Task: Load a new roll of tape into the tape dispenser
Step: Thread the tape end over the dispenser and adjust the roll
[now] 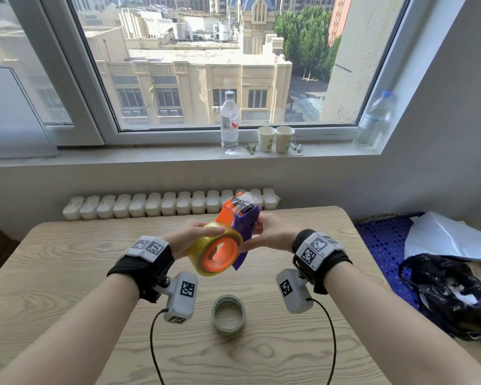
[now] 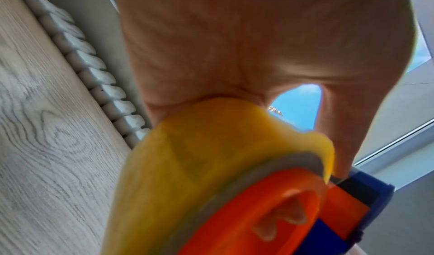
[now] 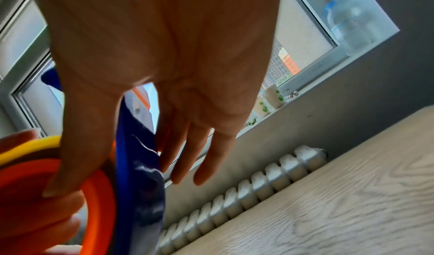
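Observation:
Above the wooden table (image 1: 67,273) both hands hold up an orange and purple tape dispenser (image 1: 245,223). A yellow tape roll (image 1: 197,245) sits around its orange hub (image 1: 220,252). My left hand (image 1: 195,232) grips the roll from the left, its palm (image 2: 211,64) wrapped over the yellow tape roll (image 2: 187,166). My right hand (image 1: 254,237) pinches the purple side plate: in the right wrist view its thumb lies on the orange hub (image 3: 98,194) and its fingers (image 3: 178,166) lie behind the dispenser's plate (image 3: 140,194). A thin grey-green tape ring (image 1: 228,314) lies flat on the table below.
A radiator (image 1: 167,204) runs behind the table's far edge. On the windowsill stand a water bottle (image 1: 229,123), two paper cups (image 1: 275,138) and a second bottle (image 1: 372,120). At the right lie a black plastic bag (image 1: 450,293), a blue mat (image 1: 383,240) and white paper (image 1: 450,237).

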